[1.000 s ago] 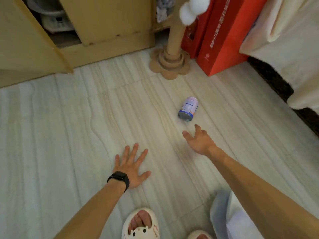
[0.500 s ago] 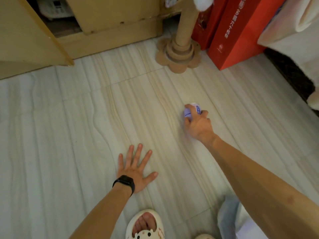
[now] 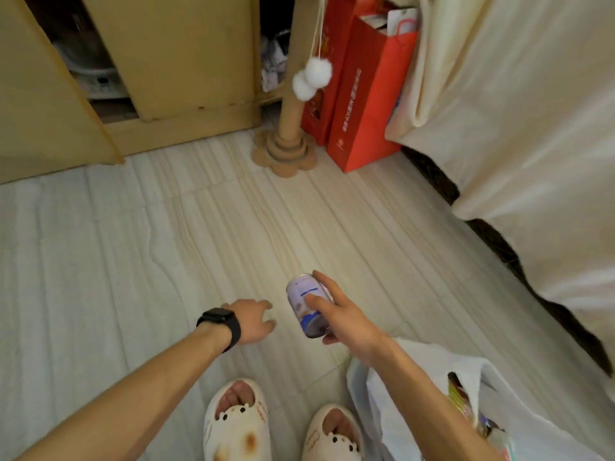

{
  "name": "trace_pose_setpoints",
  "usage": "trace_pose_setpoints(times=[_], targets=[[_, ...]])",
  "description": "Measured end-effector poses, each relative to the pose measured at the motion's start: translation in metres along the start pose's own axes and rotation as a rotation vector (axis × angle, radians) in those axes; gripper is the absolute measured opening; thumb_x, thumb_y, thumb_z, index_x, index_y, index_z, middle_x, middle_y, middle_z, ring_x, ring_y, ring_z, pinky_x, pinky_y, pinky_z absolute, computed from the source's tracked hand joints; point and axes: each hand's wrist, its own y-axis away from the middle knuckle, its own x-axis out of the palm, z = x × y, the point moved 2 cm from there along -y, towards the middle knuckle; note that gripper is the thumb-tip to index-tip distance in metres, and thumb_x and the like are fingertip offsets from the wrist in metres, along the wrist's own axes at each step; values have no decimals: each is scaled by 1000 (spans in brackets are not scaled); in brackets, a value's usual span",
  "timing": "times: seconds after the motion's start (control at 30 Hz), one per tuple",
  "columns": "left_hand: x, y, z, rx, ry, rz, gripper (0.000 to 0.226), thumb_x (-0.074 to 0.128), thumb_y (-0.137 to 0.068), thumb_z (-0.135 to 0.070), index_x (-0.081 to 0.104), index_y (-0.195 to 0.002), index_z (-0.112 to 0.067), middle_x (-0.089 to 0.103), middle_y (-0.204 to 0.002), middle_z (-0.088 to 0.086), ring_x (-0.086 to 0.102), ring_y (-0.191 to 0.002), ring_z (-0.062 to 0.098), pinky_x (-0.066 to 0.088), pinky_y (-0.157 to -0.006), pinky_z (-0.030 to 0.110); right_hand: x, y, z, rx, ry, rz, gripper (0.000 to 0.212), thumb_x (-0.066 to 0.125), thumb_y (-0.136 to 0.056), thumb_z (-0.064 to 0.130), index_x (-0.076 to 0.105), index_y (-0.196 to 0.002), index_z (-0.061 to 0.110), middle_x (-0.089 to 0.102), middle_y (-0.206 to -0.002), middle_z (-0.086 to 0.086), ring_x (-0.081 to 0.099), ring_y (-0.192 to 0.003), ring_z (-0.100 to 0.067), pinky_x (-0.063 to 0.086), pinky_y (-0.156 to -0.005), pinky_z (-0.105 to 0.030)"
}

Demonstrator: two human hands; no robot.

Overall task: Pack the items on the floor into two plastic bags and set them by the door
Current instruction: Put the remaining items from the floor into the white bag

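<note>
Gripping the can [image 3: 307,304] round its side, your right hand [image 3: 346,319] holds it off the floor [image 3: 166,244], fingers [image 3: 326,286] wrapped so it cannot roll. Just beside, your left hand [image 3: 253,321] hangs loosely curled, empty, likely for balance; the plastic bag [image 3: 382,410] gapes under your right forearm, ready.

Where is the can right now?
Head view, lower centre: the can is gripped in the right hand above the floor, with the left hand to its left and the white plastic bag at lower right.
</note>
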Motion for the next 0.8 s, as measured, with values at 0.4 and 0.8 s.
trace_pose_setpoints(times=[0.4, 0.8], targets=[[-80, 126, -213, 470, -488, -189, 74, 39, -88, -72, 36, -146, -26, 53, -138, 7, 49, -127, 30, 38, -100, 40, -130, 245, -128, 80, -527, -742, 25, 58, -93, 37, 63, -113, 24, 70, -97, -12, 67, -67, -19, 49, -50, -27], [8, 111, -269, 397, -140, -400, 30, 41, -97, -34, 49, -122, -21, 66, -108, 10, 64, -97, 33, 48, -73, 36, -111, 220, -214, 248, -60, -768, 62, 53, -93, 45, 29, -148, 28, 58, -129, -8, 61, -100, -26, 46, -79, -35]])
